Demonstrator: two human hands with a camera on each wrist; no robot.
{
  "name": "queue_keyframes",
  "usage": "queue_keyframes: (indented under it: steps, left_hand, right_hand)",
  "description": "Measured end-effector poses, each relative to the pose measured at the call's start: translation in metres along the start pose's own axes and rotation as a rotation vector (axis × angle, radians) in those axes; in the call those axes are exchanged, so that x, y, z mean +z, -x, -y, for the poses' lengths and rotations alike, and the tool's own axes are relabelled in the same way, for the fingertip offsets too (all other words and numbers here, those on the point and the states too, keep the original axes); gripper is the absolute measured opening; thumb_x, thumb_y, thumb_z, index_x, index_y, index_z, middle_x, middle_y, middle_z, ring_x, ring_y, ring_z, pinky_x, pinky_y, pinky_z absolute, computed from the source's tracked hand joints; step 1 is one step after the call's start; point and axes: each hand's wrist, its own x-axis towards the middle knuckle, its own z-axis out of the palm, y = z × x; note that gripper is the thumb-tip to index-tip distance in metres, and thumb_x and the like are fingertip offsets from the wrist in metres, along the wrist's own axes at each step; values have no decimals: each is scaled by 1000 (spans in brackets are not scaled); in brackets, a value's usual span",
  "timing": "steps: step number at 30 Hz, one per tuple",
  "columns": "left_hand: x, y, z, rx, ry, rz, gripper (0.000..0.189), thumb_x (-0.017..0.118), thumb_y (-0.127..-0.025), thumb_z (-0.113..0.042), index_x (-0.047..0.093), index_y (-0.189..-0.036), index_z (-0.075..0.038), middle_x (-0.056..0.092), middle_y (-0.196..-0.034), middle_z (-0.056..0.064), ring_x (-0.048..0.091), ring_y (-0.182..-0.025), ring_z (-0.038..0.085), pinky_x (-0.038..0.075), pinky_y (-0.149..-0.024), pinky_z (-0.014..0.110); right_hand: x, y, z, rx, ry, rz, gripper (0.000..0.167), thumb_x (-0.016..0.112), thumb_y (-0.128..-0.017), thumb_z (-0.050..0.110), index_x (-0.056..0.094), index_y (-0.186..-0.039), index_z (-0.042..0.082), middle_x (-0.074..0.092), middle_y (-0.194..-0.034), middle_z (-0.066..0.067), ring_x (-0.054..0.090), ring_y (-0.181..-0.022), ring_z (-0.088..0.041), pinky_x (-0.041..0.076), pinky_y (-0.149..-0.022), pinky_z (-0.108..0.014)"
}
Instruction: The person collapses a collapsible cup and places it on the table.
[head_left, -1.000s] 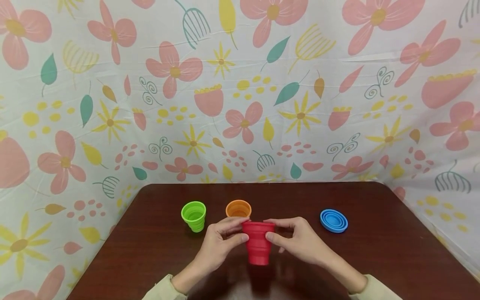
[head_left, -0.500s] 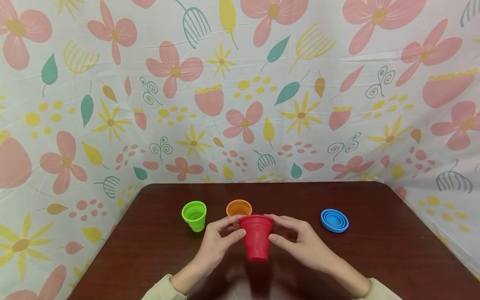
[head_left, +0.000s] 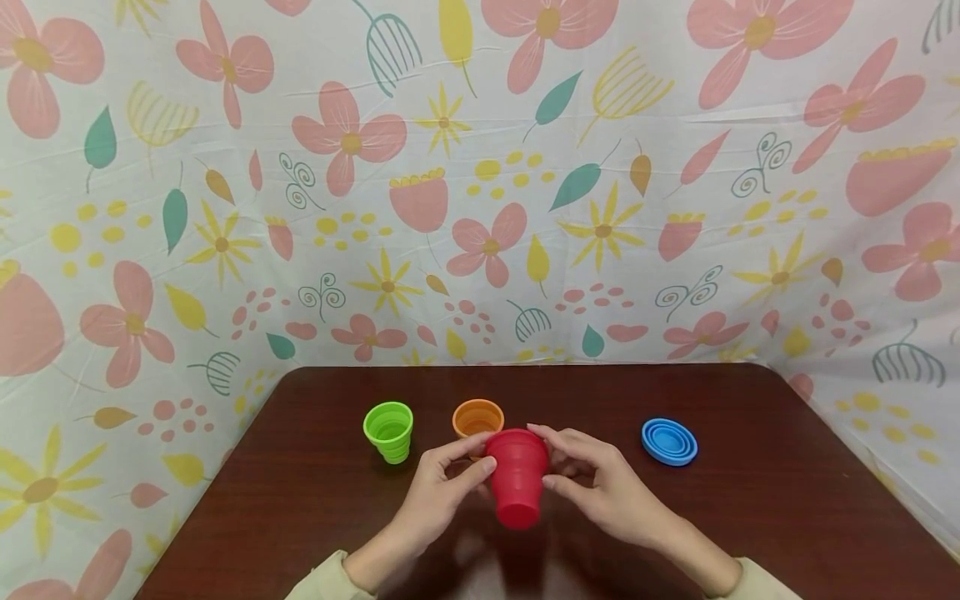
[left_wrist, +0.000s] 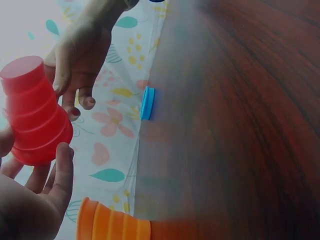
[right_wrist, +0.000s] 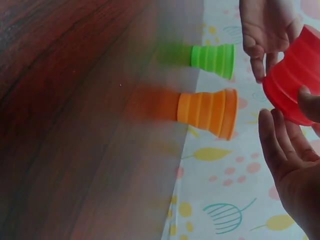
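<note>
A red collapsible cup (head_left: 519,482), extended to full height, is held above the table between both hands, its base tipped toward me. My left hand (head_left: 440,488) grips its left side near the wide rim, thumb on the near face and fingers around the far side. On the right side my right hand (head_left: 602,478) holds the cup with its thumb low on the wall and fingertips at the rim. In the left wrist view the red cup (left_wrist: 36,112) shows its ringed wall and narrow closed base. The cup's inside is hidden.
Behind the left hand stands an orange collapsible cup (head_left: 477,414), partly covered by the fingers. A green collapsible cup (head_left: 388,432) stands to its left. A blue collapsible cup (head_left: 669,442) lies folded flat at the right on the dark wooden table (head_left: 750,517). Floral cloth (head_left: 480,183) hangs behind.
The red cup has tilted, so its base now faces me more. Both hands have shifted slightly on it. The other cups have stayed in place.
</note>
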Motion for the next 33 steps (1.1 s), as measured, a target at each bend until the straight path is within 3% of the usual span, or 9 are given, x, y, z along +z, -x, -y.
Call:
queue_keyframes:
  steps: [10,16,20,25,33]
  left_hand:
    - [-4,1,4,66,15,107,47,64,-105,-5,57,-151,-4,62,-121,23,66,-80,23,62,-64,35]
    - [-7,2,7,135,-14,151,49,65,-102,-1,57,-150,-3,63,-126,22,71,-81,38,58,-52,32]
    - [-8,2,7,134,-11,153,47,65,-102,0,58,-149,-2,63,-127,23,74,-83,30,56,-49,30]
    - [-8,2,8,127,12,164,45,65,-102,0,60,-147,-2,62,-128,23,75,-82,22,57,-45,37]
    - [-5,2,7,123,16,152,42,66,-102,-2,63,-144,-2,64,-132,21,74,-79,20,56,-43,36]
  right_hand:
    - [1,3,1,79,-113,53,63,75,-98,3,52,-156,10,68,-124,-8,71,-88,-26,64,-71,-36]
    - [-3,6,-3,155,-244,111,63,70,-100,0,48,-158,7,69,-123,-13,72,-97,-28,64,-77,-48]
    - [-5,5,-3,186,-293,141,59,65,-103,0,47,-158,8,71,-110,-15,72,-91,-34,63,-76,-51]
    - [-5,4,0,267,-372,116,47,58,-107,3,51,-154,3,72,-92,-23,71,-77,-41,63,-70,-54]
    - [-3,4,2,331,-364,60,42,61,-107,5,56,-148,-2,73,-86,-18,72,-70,-36,62,-62,-57]
